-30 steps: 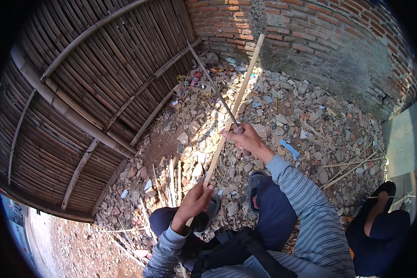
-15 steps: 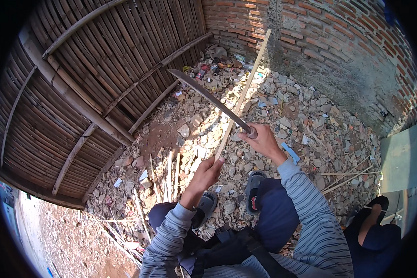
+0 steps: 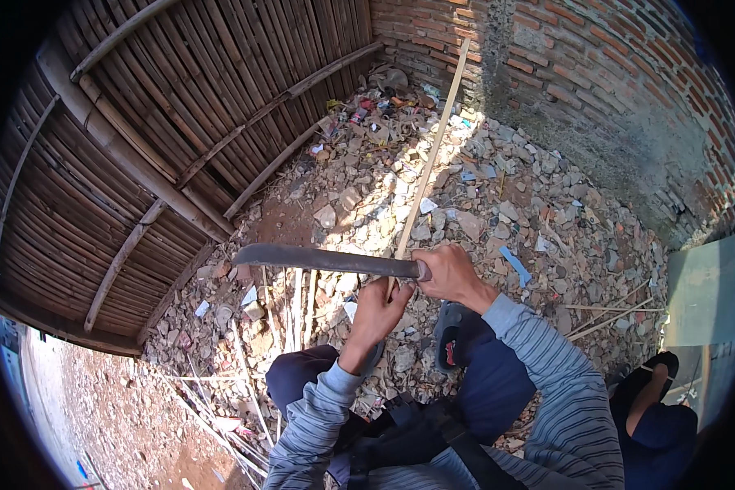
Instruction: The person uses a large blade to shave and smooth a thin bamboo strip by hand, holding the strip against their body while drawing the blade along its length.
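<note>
A machete (image 3: 327, 260) with a long dark blade points to the left, its handle gripped in my right hand (image 3: 449, 273). My left hand (image 3: 376, 314) is closed round the near end of a long pale bamboo strip (image 3: 429, 167). From there the strip slants away to the brick wall at the back. The blade crosses over the strip just beyond my left fingers, close to the strip's near end. Whether the edge touches the strip I cannot tell. My two hands are almost side by side, above my knees.
Rubble and bits of litter (image 3: 539, 212) cover the ground. A bamboo-slat wall (image 3: 114, 188) rises on the left, a brick wall (image 3: 604, 73) at the back right. Thin bamboo strips (image 3: 298, 306) lie left of my knees, more (image 3: 612, 314) at the right. Another person's leg (image 3: 649, 400) shows at lower right.
The machete has swung down from pointing far and left to lying nearly level across the strip's near end. My right hand has come down and slightly left, next to my left hand.
</note>
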Demonstrator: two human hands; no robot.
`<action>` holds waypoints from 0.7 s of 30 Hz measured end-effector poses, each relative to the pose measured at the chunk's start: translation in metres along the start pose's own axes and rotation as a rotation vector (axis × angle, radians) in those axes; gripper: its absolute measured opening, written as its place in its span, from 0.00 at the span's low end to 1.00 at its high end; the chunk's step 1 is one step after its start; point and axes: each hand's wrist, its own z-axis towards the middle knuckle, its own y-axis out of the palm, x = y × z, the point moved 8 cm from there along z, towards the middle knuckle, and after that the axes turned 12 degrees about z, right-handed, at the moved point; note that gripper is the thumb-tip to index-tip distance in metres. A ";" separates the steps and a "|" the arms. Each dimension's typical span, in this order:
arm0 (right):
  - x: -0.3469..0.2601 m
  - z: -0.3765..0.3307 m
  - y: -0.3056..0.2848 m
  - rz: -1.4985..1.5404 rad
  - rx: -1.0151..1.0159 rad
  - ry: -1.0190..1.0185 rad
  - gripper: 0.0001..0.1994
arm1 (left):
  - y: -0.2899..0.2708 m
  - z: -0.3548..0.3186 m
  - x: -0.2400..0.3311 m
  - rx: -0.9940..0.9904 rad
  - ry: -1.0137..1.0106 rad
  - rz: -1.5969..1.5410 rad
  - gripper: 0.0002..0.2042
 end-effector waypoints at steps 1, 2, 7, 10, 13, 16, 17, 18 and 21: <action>0.001 0.001 0.003 0.013 -0.026 0.023 0.08 | -0.004 -0.002 0.007 0.030 0.041 0.102 0.20; 0.002 0.001 0.006 0.026 -0.050 0.047 0.07 | -0.006 -0.005 0.013 0.060 0.082 0.206 0.22; 0.034 0.012 -0.004 0.092 0.063 0.197 0.08 | -0.006 -0.011 0.002 0.051 -0.030 0.171 0.24; 0.046 0.014 -0.017 0.191 0.133 0.283 0.11 | -0.004 -0.013 0.000 0.027 -0.024 0.152 0.25; 0.037 0.012 -0.007 0.100 0.012 0.223 0.08 | -0.002 -0.013 -0.005 0.025 -0.007 0.128 0.25; 0.025 0.007 0.003 0.026 -0.018 0.049 0.07 | -0.002 -0.012 -0.004 0.008 -0.028 0.118 0.25; 0.021 0.009 -0.001 0.019 -0.039 0.063 0.06 | -0.003 -0.012 -0.004 0.007 -0.032 0.120 0.25; 0.024 0.011 -0.001 0.022 -0.041 0.065 0.06 | -0.005 -0.013 -0.002 0.024 -0.013 0.148 0.25; 0.049 0.015 -0.021 0.092 0.126 0.158 0.09 | -0.003 -0.015 -0.003 0.030 0.005 0.165 0.26</action>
